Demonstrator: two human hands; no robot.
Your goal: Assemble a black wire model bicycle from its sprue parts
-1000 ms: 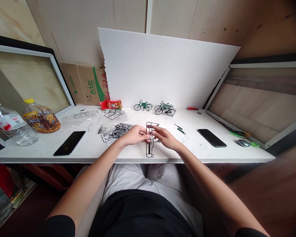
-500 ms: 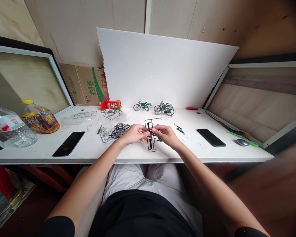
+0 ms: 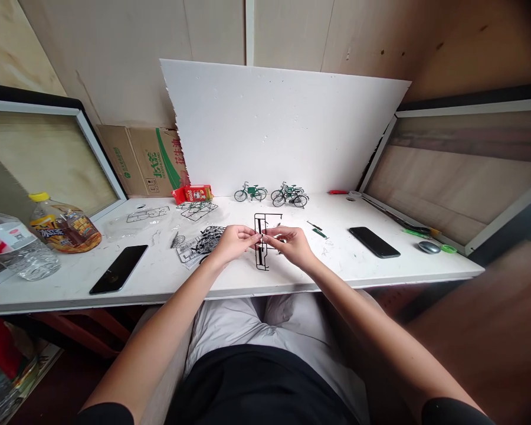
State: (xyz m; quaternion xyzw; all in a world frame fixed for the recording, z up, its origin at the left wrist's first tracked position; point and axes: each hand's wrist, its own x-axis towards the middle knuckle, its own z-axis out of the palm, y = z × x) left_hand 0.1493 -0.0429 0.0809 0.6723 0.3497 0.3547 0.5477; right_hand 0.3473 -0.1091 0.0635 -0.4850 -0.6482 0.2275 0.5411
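Observation:
My left hand [image 3: 239, 241] and my right hand [image 3: 291, 243] meet at the middle of a black plastic parts frame [image 3: 261, 260], held upright over the front of the table. Thumb and fingers of each hand are pinched on it, almost touching one another. Small black parts hang inside the frame; fingers cover its centre. Left of my left hand lies a pile of black and grey model parts [image 3: 207, 239]. Behind my hands stand a small green model bicycle [image 3: 250, 192] and a black model bicycle [image 3: 291, 199], with another green one partly hidden behind it.
On the white table [image 3: 336, 268] lie a phone [image 3: 119, 269] at left and another phone [image 3: 374, 242] at right. Thin green-handled tools [image 3: 319, 232] lie right of my hands. A water bottle [image 3: 20, 248] and a drink bottle [image 3: 64, 227] stand far left. A white board [image 3: 287, 130] leans behind.
The view has shifted a little, so the scene sits further left. The parts frame has turned slightly, and both hands stay pinched on it.

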